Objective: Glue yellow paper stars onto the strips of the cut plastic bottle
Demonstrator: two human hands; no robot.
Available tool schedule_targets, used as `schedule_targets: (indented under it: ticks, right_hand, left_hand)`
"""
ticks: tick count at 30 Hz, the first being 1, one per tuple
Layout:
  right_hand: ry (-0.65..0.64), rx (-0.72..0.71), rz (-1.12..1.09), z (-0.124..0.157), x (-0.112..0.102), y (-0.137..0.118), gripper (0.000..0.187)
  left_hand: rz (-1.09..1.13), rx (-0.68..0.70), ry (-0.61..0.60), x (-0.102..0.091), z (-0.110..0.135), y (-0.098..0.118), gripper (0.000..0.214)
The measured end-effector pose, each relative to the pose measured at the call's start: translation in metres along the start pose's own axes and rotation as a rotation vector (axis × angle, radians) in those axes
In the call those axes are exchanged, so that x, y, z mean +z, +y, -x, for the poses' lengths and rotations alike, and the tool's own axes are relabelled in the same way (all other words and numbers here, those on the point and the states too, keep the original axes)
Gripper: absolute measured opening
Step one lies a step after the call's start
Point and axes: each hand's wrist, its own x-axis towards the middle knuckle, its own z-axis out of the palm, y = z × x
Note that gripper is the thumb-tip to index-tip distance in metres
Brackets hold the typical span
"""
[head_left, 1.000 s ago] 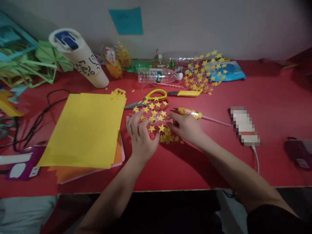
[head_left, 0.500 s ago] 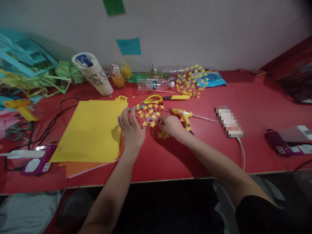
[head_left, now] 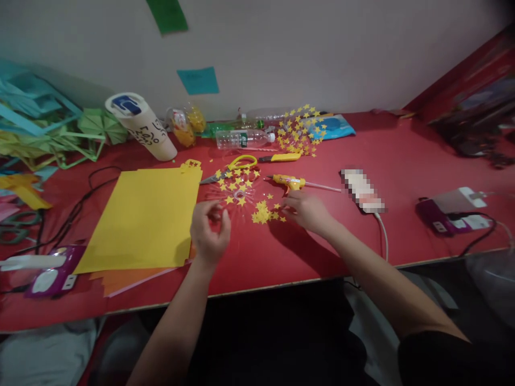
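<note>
Star-studded plastic piece (head_left: 240, 196), on surface (head_left: 257, 262): far half starred, near half apparently bare; probably part-finished. Loose yellow stars (head_left: 263, 213): right of piece, unattached. Left hand (head_left: 210, 231): near-left of piece, half-curled, seemingly empty. Right hand (head_left: 309, 212): right of piece, fingers bent; grip unclear.

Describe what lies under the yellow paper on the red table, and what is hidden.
Orange paper and pink paper stick out from under the yellow paper, along its near edge. The rest is covered, so their full outlines and anything else underneath cannot be seen.
</note>
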Motion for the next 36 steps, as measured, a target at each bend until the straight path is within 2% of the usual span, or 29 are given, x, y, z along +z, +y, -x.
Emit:
schedule_targets:
  ticks: [3,9,14,20,26,33,36]
  right_hand:
    - [-0.006,-0.107,0.063,0.015,0.007,-0.005,0.018]
    - [0.039,-0.182,0.162,0.024,0.021,-0.012,0.031]
    - [0.08,-0.209,0.161,0.02,0.027,-0.008,0.027]
    - [0.16,-0.154,0.116,0.014,0.02,-0.009,0.018]
    - [0.11,-0.288,0.084,0.013,0.024,-0.014,0.02]
    - [0.146,-0.252,0.115,0.008,0.022,-0.011,0.023]
    - [0.126,-0.296,0.123,0.007,0.027,-0.014,0.026]
  left_hand:
    - [0.057,0.048,-0.128,0.009,0.005,0.013,0.027]
    - [0.047,0.157,-0.327,0.025,0.013,0.032,0.022]
    - [0.024,0.22,-0.392,0.029,0.02,0.04,0.018]
    - [0.042,0.194,-0.461,0.028,0.026,0.045,0.017]
    - [-0.047,0.297,-0.511,0.03,0.034,0.041,0.018]
    - [-0.076,0.306,-0.545,0.03,0.039,0.035,0.02]
    - [-0.082,0.331,-0.549,0.03,0.04,0.033,0.02]
